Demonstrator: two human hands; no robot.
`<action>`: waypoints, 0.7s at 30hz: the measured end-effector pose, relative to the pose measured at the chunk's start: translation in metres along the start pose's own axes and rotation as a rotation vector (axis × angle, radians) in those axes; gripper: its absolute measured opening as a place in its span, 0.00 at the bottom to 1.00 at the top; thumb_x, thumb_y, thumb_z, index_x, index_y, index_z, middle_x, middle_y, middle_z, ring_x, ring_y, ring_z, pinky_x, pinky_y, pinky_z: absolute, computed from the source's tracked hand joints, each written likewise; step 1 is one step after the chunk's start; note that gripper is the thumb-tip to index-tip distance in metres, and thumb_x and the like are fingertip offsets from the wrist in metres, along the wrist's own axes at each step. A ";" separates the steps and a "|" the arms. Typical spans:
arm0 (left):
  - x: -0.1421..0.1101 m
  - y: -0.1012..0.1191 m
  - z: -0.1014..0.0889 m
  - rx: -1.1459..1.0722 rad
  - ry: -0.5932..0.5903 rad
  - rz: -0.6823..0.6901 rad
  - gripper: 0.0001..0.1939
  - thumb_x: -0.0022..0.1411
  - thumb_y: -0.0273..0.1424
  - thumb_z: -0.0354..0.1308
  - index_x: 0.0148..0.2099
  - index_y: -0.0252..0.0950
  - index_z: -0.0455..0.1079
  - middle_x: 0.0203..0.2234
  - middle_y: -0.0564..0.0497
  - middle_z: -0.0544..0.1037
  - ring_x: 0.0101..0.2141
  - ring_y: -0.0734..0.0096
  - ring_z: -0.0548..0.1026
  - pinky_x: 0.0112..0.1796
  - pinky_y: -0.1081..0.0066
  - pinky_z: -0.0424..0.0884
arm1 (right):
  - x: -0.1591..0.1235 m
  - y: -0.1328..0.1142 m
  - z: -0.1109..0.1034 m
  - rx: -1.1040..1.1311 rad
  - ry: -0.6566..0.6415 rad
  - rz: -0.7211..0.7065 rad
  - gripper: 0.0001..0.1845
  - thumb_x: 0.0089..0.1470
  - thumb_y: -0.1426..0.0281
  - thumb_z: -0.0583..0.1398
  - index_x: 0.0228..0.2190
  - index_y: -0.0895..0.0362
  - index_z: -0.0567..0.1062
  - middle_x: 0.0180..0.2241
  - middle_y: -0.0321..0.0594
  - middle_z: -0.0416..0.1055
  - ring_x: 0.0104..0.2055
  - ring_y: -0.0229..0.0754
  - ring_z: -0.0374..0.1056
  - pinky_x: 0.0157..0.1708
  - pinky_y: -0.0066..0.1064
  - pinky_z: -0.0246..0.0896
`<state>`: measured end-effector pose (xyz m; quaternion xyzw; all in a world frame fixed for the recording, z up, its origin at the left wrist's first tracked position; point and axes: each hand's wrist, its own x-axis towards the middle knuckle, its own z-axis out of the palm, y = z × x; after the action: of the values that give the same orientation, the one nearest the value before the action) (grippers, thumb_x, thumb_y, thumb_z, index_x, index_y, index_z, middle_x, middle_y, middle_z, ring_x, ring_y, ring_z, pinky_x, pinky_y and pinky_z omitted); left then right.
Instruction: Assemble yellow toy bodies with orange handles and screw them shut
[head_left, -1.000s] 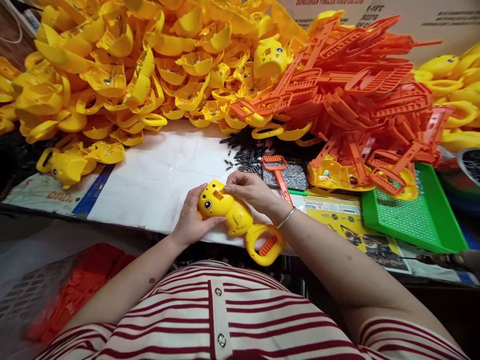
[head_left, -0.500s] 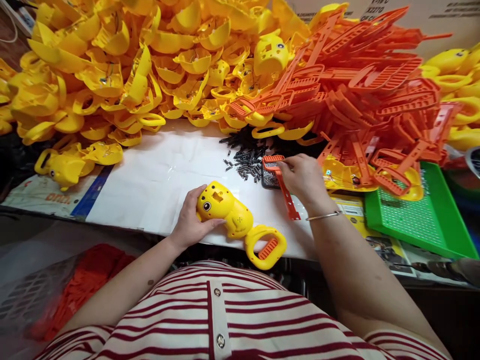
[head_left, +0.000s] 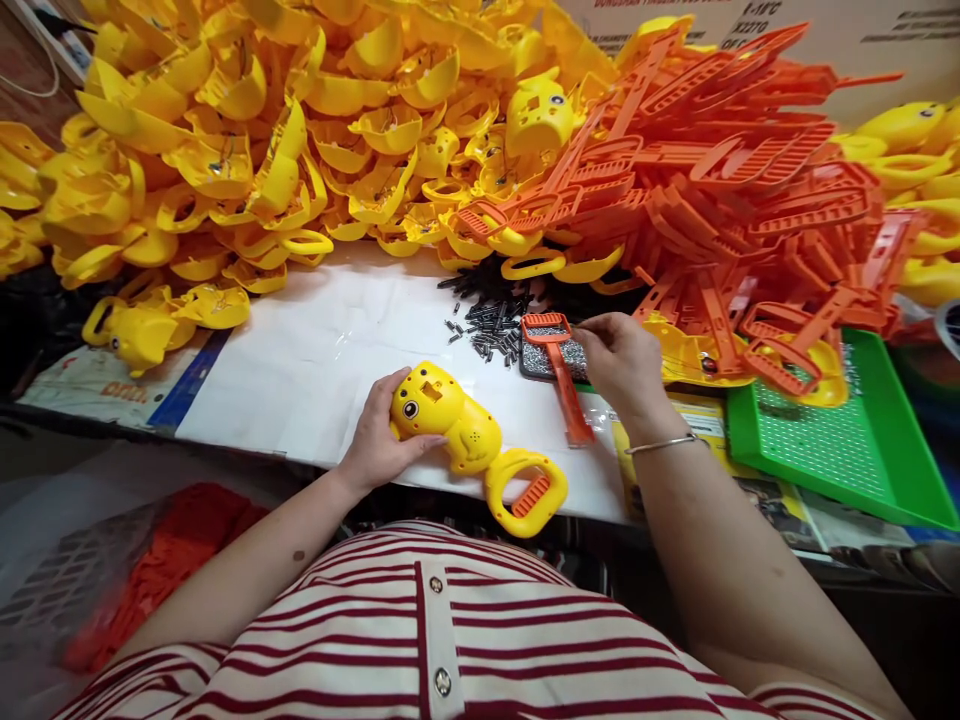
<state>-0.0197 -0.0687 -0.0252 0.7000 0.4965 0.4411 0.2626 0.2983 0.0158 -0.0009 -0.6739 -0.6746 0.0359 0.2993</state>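
Note:
My left hand (head_left: 382, 436) is wrapped round the head of a yellow duck-like toy body (head_left: 466, 425) with a painted eye and several small holes. The toy's ring handle (head_left: 526, 494) points toward me, with a ridged orange grip inside it. My right hand (head_left: 621, 362) is closed, thumb and fingertips pinched together at the right edge of a dark tray of small metal screws (head_left: 536, 362). What the fingertips hold, if anything, is too small to make out. An orange plastic lever (head_left: 556, 360) lies across that tray, its lower end on the white sheet.
Yellow toy shells (head_left: 300, 130), some with wires, are heaped at the back left. Orange levers (head_left: 750, 170) are piled at the back right. Small black cylinders (head_left: 491, 328) lie beside the screw tray. A green tray (head_left: 885, 440) stands at the right, on the white-covered table (head_left: 292, 350).
My right hand has shifted slightly right, off the orange lever, which now lies turned a little on the screw tray. My left hand keeps hold of the toy.

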 end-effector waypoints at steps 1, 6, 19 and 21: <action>0.000 -0.001 0.000 0.000 0.001 0.009 0.42 0.49 0.43 0.71 0.62 0.43 0.57 0.55 0.44 0.69 0.55 0.56 0.71 0.56 0.57 0.69 | -0.001 -0.007 0.004 0.145 -0.006 0.043 0.16 0.57 0.63 0.54 0.38 0.60 0.77 0.33 0.46 0.76 0.35 0.45 0.68 0.37 0.38 0.63; 0.001 -0.002 0.003 0.008 0.011 0.062 0.42 0.50 0.43 0.70 0.63 0.44 0.56 0.55 0.45 0.69 0.55 0.57 0.72 0.55 0.57 0.70 | 0.006 -0.041 0.011 0.312 -0.037 0.073 0.11 0.51 0.63 0.60 0.31 0.58 0.78 0.32 0.43 0.77 0.34 0.44 0.69 0.36 0.35 0.64; 0.000 -0.003 0.006 -0.012 0.010 0.037 0.43 0.49 0.41 0.71 0.63 0.44 0.57 0.53 0.46 0.69 0.54 0.57 0.71 0.55 0.56 0.69 | 0.018 0.006 -0.008 0.186 0.072 0.268 0.13 0.45 0.59 0.65 0.25 0.57 0.78 0.24 0.40 0.75 0.28 0.42 0.66 0.30 0.34 0.58; 0.000 -0.001 0.005 -0.009 0.001 0.039 0.42 0.49 0.42 0.71 0.63 0.44 0.57 0.53 0.46 0.70 0.54 0.57 0.72 0.55 0.57 0.70 | 0.015 -0.007 -0.004 0.426 0.066 0.277 0.16 0.43 0.57 0.67 0.25 0.57 0.77 0.23 0.38 0.73 0.26 0.39 0.65 0.28 0.33 0.58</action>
<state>-0.0158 -0.0678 -0.0284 0.7079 0.4812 0.4487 0.2568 0.2949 0.0280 0.0106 -0.6826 -0.5428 0.1960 0.4485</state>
